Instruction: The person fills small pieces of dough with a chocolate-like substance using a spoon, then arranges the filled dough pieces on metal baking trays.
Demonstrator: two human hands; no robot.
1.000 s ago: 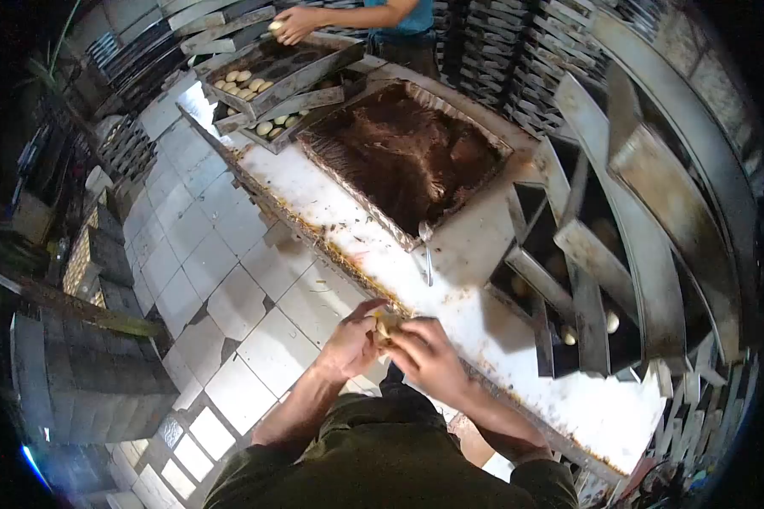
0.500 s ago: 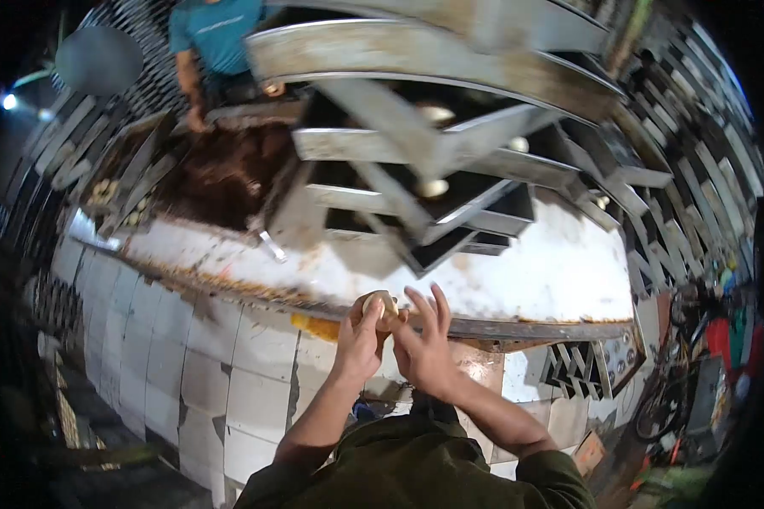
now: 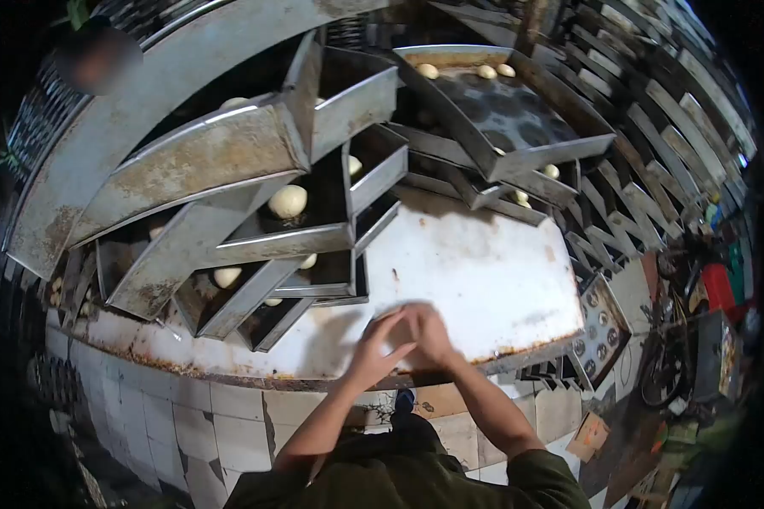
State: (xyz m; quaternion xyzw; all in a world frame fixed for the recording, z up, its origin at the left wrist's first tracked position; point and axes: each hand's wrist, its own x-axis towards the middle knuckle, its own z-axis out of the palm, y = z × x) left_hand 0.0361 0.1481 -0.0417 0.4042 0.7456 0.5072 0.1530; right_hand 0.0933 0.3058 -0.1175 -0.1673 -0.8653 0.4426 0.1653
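Observation:
My left hand (image 3: pixel 375 349) is cupped over the front edge of the white worktop (image 3: pixel 475 280), its thumb apart from its curved fingers. Touching its fingertips, my right hand (image 3: pixel 431 338) is blurred by motion, its fingers bunched. Whatever lies between the palms is mostly hidden and I cannot make it out. Left of my hands are stacked metal trays (image 3: pixel 284 246) set at angles, with round pale dough balls (image 3: pixel 288 202) in them. Another tray (image 3: pixel 552 157) tops a stack beyond my right hand, holding a few pale balls (image 3: pixel 486 72) along its far side.
A long curved metal edge (image 3: pixel 68 204) rises at the left, close to the trays. Below the worktop's right end leans a tray with round hollows (image 3: pixel 598 331). Tiled floor (image 3: pixel 229 433) lies in front, and piled metal trays (image 3: pixel 654 127) line the right side.
The view has turned and shifted right, and the other person's body has left it. My right hand, with fingers spread before, has come in against my left hand. The pale dough in my left hand is no longer visible.

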